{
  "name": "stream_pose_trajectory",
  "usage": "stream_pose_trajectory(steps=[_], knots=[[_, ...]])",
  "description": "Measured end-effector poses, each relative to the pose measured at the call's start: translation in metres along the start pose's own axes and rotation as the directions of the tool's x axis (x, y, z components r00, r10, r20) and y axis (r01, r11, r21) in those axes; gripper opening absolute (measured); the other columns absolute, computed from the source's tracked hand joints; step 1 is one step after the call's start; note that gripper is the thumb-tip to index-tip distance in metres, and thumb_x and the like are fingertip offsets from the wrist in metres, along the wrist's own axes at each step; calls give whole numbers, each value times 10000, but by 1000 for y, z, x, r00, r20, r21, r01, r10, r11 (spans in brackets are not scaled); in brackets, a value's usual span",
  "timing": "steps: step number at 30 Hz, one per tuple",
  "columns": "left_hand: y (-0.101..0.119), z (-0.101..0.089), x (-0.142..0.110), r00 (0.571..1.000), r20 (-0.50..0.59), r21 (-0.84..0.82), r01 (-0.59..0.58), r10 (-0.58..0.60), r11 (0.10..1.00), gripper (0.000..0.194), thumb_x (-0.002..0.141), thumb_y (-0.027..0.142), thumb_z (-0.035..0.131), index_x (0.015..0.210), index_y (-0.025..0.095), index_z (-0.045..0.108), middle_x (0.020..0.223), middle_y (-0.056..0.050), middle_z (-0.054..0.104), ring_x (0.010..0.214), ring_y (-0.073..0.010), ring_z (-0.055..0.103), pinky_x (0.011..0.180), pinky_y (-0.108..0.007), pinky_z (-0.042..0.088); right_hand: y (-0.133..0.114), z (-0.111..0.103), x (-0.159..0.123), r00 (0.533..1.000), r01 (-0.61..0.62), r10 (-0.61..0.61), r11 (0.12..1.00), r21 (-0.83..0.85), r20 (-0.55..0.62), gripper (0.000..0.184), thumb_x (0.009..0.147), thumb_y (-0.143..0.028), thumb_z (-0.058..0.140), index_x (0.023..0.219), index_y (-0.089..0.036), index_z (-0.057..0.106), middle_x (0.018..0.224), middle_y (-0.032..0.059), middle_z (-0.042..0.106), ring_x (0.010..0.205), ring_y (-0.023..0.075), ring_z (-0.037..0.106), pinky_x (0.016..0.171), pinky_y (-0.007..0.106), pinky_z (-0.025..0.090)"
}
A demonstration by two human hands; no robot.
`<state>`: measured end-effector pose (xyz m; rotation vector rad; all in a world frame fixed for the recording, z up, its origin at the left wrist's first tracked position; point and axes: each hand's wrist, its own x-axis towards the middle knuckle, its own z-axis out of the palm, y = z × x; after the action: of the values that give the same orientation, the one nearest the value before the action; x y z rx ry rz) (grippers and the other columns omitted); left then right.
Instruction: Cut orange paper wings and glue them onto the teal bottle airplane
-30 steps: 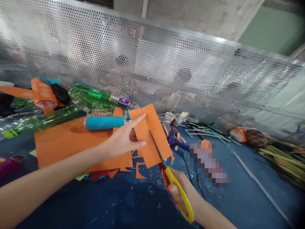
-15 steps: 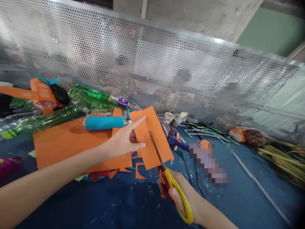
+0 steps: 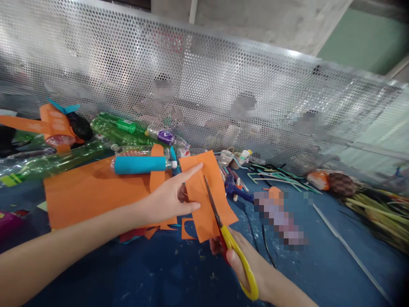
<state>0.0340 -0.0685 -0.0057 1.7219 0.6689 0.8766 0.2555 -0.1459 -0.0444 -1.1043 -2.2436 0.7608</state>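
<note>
My left hand (image 3: 171,196) grips a piece of orange paper (image 3: 194,192) at its left edge, index finger and thumb on top, the other fingers hidden beneath. In my right hand (image 3: 243,256) is a pair of scissors (image 3: 241,260) with yellow and red handles. One dark blade lies over the orange paper, pointing up and away; the other blade is hidden under it. Left of the paper, a bottle wrapped in blue paper (image 3: 140,165) rests on a large orange sheet (image 3: 92,192). A cut orange scrap (image 3: 185,233) lies just below the held paper.
Green plastic bottles (image 3: 111,128) and an orange paper model plane (image 3: 56,123) lie at the back left. A blue glue gun (image 3: 238,189) is right of the paper. Straws (image 3: 277,177) and a thin clear stick (image 3: 345,247) lie farther right. A perforated metal panel (image 3: 204,81) stands behind the blue table.
My left hand and the orange paper have shifted slightly right and toward me, the paper turning a little. The blade has moved slightly right; my right hand stays nearly in place.
</note>
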Motion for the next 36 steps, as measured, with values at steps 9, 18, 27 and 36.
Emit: stream_pose_trajectory(steps=[9,18,27,36], knots=[[-2,5,0,997,67,-80,41,-35,996,863,776,171,601,1441,294,64,1056,-48,654,893,-212,633,818,-405,511,2,5,1,998,-3,1,1000,-21,-58,582,866,-658,120,770,-187,447,668,21,490,552,137,426,520,277,393],[-5,5,0,997,80,-120,15,-5,993,891,779,162,607,1441,311,29,1089,-55,645,938,-235,628,831,-415,512,10,11,0,997,-61,66,990,125,-36,576,821,-719,187,781,-196,424,611,-27,391,478,105,371,429,232,355],[-3,6,-1,997,69,-148,32,-22,988,911,780,137,604,1441,303,0,1046,-48,659,986,-240,617,870,-425,498,16,16,-1,991,-125,134,963,238,-23,603,755,-785,248,724,-200,389,578,-55,315,443,73,270,374,211,253],[-4,7,0,998,65,-207,17,-4,978,933,774,122,608,1441,296,-21,995,-49,667,976,-245,623,876,-433,498,20,19,-1,981,-178,190,956,235,-28,623,727,-810,248,721,-203,392,555,-57,312,420,71,276,356,218,245]])
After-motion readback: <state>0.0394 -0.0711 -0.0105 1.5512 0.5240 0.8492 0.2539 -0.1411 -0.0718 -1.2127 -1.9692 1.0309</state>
